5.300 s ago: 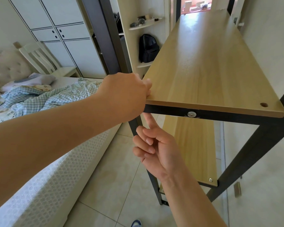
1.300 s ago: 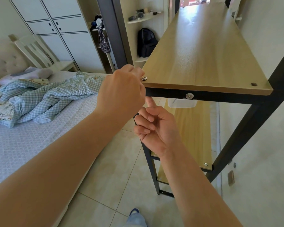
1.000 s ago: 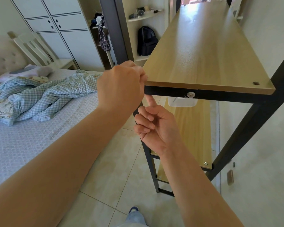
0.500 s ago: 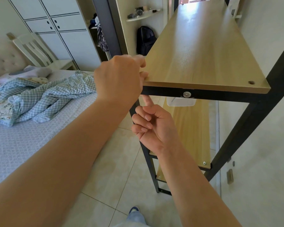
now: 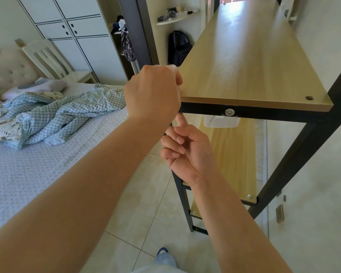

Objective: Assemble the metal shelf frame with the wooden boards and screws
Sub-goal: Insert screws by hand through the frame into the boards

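The top wooden board (image 5: 244, 66) lies on the black metal frame (image 5: 274, 115). My left hand (image 5: 154, 93) is closed at the board's near left corner, its fingertips pinched on top of the corner and hiding the screw there. My right hand (image 5: 189, 152) is below that corner with its index finger pointing up against the frame's underside and the other fingers curled. An empty screw hole (image 5: 309, 98) shows at the near right corner. A silver bolt (image 5: 229, 111) sits in the front crossbar. A lower board (image 5: 232, 154) has a screw (image 5: 248, 196) in its near right corner.
A clear plastic box (image 5: 220, 122) sits on the lower board behind the crossbar. A bed (image 5: 37, 164) with a checked blanket (image 5: 63, 109) fills the left. A white chair (image 5: 53, 62), wardrobe doors and a black backpack (image 5: 178, 47) stand behind. A wall (image 5: 313, 194) lies close on the right.
A screw head showed at my left fingertips 1.3 s ago; my left hand has turned over the corner and now covers it. My right index finger has stayed under the frame.
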